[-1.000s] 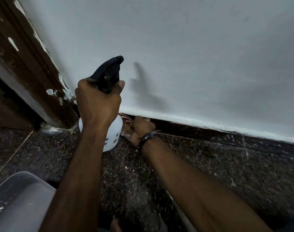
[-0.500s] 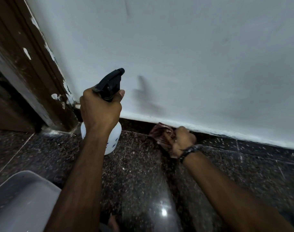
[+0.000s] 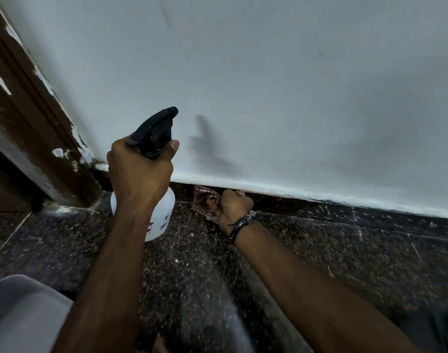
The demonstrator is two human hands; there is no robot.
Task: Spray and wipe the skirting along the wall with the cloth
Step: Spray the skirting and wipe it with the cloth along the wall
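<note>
Two hands busy | spray bottle [image 3: 161,212] beside door frame [image 3: 39,138] | cloth [image 3: 205,200] on skirting [image 3: 345,212]

A pale grey-white wall [image 3: 294,85] filled the upper view, its paint dimly lit. A dark brown door frame [image 3: 31,128] with chipped white paint stood left. The speckled dark stone floor [image 3: 345,263] lay below.
</note>
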